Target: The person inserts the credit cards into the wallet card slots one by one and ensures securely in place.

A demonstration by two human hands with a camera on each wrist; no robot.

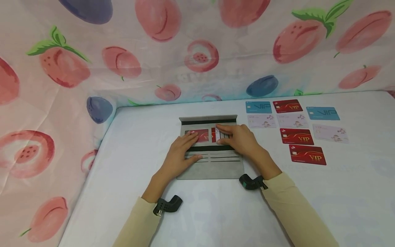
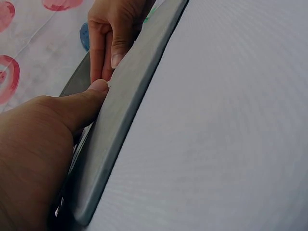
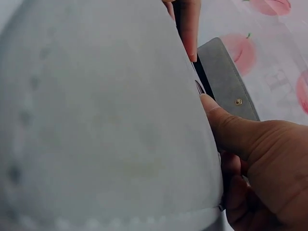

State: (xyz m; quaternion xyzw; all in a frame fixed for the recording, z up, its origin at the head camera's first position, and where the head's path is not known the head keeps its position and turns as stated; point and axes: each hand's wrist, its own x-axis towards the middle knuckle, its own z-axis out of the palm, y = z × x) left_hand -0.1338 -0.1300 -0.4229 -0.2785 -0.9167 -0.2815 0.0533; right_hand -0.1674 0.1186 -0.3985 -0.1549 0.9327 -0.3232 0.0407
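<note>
A grey wallet (image 1: 213, 171) lies unfolded on the white table, its rows of card slots facing up. A red VIP card (image 1: 202, 135) sits in its left half, partly covered by my left hand (image 1: 177, 156), which rests on the wallet with fingers extended. In the right half, my right hand (image 1: 245, 139) pinches a pale card (image 1: 217, 134) between thumb and fingers. Just left of that card shows a strip of another red card (image 1: 213, 135). From the right wrist view, the wallet's outer cover (image 3: 110, 115) hides most of the slots, and a flap has a brass snap (image 3: 238, 102).
Loose cards lie to the right in uneven rows: blue VIP cards (image 1: 258, 107), red VIP cards (image 1: 307, 155) and pale floral cards (image 1: 331, 133). A peach-printed cloth (image 1: 166, 75) hangs behind the table and along its left side. Both wrists wear black camera mounts (image 1: 168, 204).
</note>
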